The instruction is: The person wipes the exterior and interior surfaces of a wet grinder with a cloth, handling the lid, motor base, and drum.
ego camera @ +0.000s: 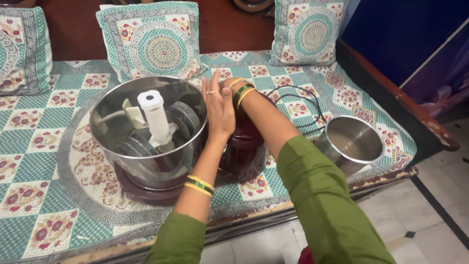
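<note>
A tilted steel grinder drum (122,122) holds a white centre post (155,115) and dark stone rollers (185,117). It rests on a maroon base (141,188), with a maroon motor housing (244,151) to its right. My left hand (218,110) is raised flat with the fingers stretched up, beside the drum's right rim and above the motor housing. My right hand (229,84) lies behind the left one and is almost fully hidden; only the bangled wrist (242,94) shows. Whether it grips anything is hidden.
An empty steel pot (351,142) stands to the right on the patterned teal cover (39,161). A black cable (305,105) loops behind the pot. Patterned cushions (156,41) lean against the wooden back. A wooden armrest (415,110) and tiled floor (430,215) are at the right.
</note>
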